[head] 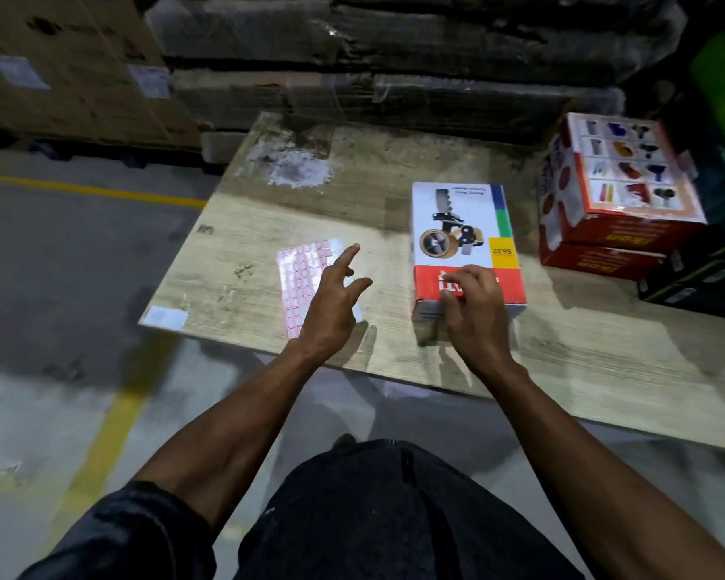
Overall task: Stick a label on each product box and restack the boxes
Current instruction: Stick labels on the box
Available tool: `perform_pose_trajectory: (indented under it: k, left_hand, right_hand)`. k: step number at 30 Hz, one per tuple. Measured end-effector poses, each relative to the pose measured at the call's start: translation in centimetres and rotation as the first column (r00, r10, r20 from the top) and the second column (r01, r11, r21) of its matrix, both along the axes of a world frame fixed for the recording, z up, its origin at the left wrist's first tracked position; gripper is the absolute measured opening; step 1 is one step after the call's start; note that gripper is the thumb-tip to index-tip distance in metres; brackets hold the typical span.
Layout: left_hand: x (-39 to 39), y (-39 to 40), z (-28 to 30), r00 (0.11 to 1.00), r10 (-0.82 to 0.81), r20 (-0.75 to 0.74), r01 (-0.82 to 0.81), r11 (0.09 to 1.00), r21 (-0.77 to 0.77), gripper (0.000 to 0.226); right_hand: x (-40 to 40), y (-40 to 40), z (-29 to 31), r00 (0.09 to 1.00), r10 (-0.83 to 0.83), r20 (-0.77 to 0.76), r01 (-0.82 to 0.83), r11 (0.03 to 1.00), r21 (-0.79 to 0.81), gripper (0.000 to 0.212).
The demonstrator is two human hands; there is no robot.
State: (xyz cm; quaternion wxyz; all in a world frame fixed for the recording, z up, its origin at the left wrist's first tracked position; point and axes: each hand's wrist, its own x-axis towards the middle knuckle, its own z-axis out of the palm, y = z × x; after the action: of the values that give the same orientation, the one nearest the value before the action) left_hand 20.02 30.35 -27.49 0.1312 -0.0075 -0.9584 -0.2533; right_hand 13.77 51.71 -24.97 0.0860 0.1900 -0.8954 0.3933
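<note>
Warehouse floor with a low wooden board [394, 194] as worktop. Nearest, the left hand [331, 303] hovers with fingers spread over the label sheet [300, 282]; the right hand [474, 311] curls around the near end of the white box [457, 228], lying flat, long axis pointing away. Farther right sit stacked red boxes [616, 203].

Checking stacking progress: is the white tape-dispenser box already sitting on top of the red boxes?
No, the white box lies apart on the board, left of the red boxes.
</note>
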Motion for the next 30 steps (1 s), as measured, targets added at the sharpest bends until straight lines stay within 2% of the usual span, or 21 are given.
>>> perform_pose_trajectory:
  k: [5, 10, 14, 18, 21, 23, 26, 28, 30]
  left_hand:
    - [-2.8, 4.0, 1.7, 1.000, -0.026, -0.003, 0.026, 0.999, 0.048, 0.062]
    - [-4.8, 7.5, 2.5, 0.986, -0.117, 0.122, 0.105, 0.989, 0.103, 0.042]
    - [-4.9, 8.9, 1.7, 0.969, -0.120, 0.218, 0.113, 0.993, 0.043, 0.041]
    - [-4.4, 9.3, 1.2, 0.981, -0.107, 0.164, 0.112, 0.993, -0.023, 0.043]
    - [-4.4, 9.4, 0.9, 0.987, -0.106, 0.119, 0.115, 0.991, -0.067, 0.038]
    - [-4.3, 9.6, 0.7, 0.992, -0.098, 0.082, 0.108, 0.987, -0.118, 0.034]
    - [-4.2, 10.5, 0.5, 0.997, -0.053, 0.049, 0.062, 0.975, -0.213, 0.030]
    - [-4.1, 11.3, 0.5, 0.999, -0.004, 0.040, 0.015, 0.966, -0.259, 0.032]
    - [-4.2, 12.1, 0.5, 0.999, 0.045, 0.031, -0.033, 0.952, -0.303, 0.032]
  right_hand:
    - [-0.7, 4.8, -1.1, 0.992, -0.095, 0.083, 0.086, 0.991, 0.101, 0.034]
    - [-0.6, 7.0, -2.0, 0.979, -0.097, 0.179, 0.062, 0.980, 0.187, 0.051]
    - [-0.9, 7.5, -1.6, 0.980, -0.089, 0.178, 0.054, 0.980, 0.193, 0.050]
    - [-1.7, 8.1, -1.3, 0.974, -0.099, 0.203, 0.068, 0.985, 0.158, 0.048]
    - [-1.9, 8.7, -1.4, 0.966, -0.109, 0.233, 0.094, 0.993, 0.075, 0.047]
    - [-1.7, 9.0, -1.5, 0.975, -0.113, 0.192, 0.112, 0.994, 0.012, 0.045]
    - [-1.1, 8.8, -1.6, 0.965, -0.195, 0.174, 0.222, 0.964, -0.149, 0.036]
    - [-0.5, 8.4, -1.3, 0.905, -0.245, 0.347, 0.361, 0.874, -0.326, 0.028]
    - [0.0, 7.9, -1.0, 0.776, -0.116, 0.620, 0.525, 0.664, -0.533, 0.023]
